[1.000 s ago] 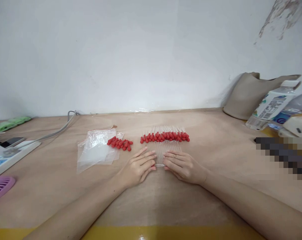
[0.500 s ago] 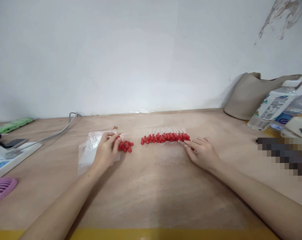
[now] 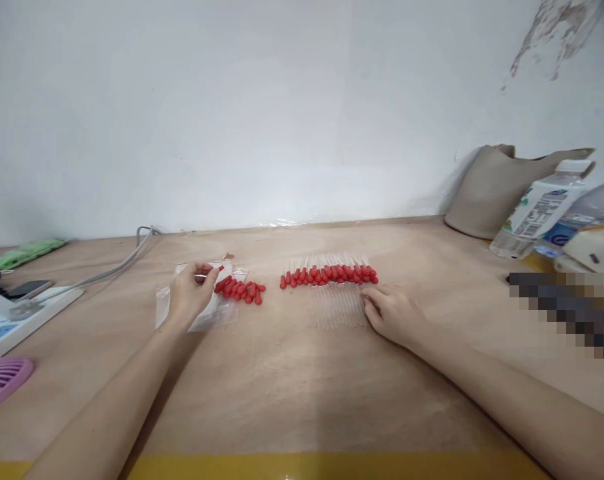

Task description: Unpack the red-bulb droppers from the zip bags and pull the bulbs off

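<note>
My left hand [image 3: 191,292] is closed in a pinch with a small red rubber dropper bulb [image 3: 221,268] at its fingertips. It hovers over clear plastic bags [image 3: 209,320], left of a loose pile of red bulbs [image 3: 248,293]. Further right lies a row of glass droppers [image 3: 332,273] with red bulbs, their tubes pointing to the wall. Bare glass tubes [image 3: 339,307] lie side by side just in front of that row. My right hand [image 3: 393,313] rests at their right end, thumb and fingers together; whatever they pinch is hidden.
A white power strip [image 3: 47,310] with a grey cable [image 3: 117,267], a phone [image 3: 29,289] and a purple slatted object [image 3: 5,381] are at left. A plastic bottle [image 3: 537,213] and a grey-brown container [image 3: 482,193] stand at right by the wall [image 3: 282,120].
My left hand has moved left from the red bulb pile, uncovering more of it. My right hand has lowered slightly to the tubes' end; the tube seen in its fingers no longer shows there.
</note>
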Demonstrator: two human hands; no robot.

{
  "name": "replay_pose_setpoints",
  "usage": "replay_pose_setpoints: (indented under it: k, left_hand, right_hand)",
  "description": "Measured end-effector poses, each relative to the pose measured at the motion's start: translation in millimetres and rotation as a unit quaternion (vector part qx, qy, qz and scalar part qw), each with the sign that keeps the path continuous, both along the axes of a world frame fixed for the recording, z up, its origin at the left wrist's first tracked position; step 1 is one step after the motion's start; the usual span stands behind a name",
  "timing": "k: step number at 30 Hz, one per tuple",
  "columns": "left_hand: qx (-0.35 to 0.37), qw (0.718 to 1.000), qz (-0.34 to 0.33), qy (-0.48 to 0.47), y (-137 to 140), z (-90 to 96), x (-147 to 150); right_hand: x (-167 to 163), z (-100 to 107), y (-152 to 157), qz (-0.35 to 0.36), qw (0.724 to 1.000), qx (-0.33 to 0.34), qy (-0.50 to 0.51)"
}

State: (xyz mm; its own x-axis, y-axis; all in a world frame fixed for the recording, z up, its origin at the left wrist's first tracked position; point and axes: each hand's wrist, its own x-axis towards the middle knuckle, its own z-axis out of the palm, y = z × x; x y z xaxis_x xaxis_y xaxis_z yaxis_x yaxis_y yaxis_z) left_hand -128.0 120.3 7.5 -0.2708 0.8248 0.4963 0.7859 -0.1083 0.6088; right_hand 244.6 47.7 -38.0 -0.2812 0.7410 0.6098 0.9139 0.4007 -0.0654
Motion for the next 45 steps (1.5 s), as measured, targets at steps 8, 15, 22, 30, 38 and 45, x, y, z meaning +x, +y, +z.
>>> replay_pose_setpoints:
  k: [8,15,22,30,38,45]
  left_hand:
    - [-0.034,0.992,-0.021,0.122,-2.8,-6.0,3.6]
    - [0.145,0.961,-0.056,0.229,-9.4,-10.5,14.5]
    - [0.129,0.915,-0.148,0.351,-27.2,-17.6,74.2]
    - [0.093,0.917,-0.126,0.366,-10.9,-21.5,97.6]
    - [0.12,0.944,-0.078,0.298,-13.7,-22.8,93.8]
    - [0.244,0.899,-0.172,0.32,-46.7,-26.1,80.7]
  right_hand:
    - [-2.0,1.2,-2.2,0.017,0.997,-0.072,0.004]
    - [-5.9,5.4,-6.8,0.003,0.995,-0.104,0.004]
    - [-5.2,2.6,-4.1,-0.008,0.995,-0.099,-0.005]
    - [5.4,3.1,7.4,-0.036,0.993,-0.016,0.116]
    - [8.9,0.7,9.7,-0.01,0.993,0.014,0.115]
    - [6.4,-1.4,7.7,0.09,0.984,0.061,0.14]
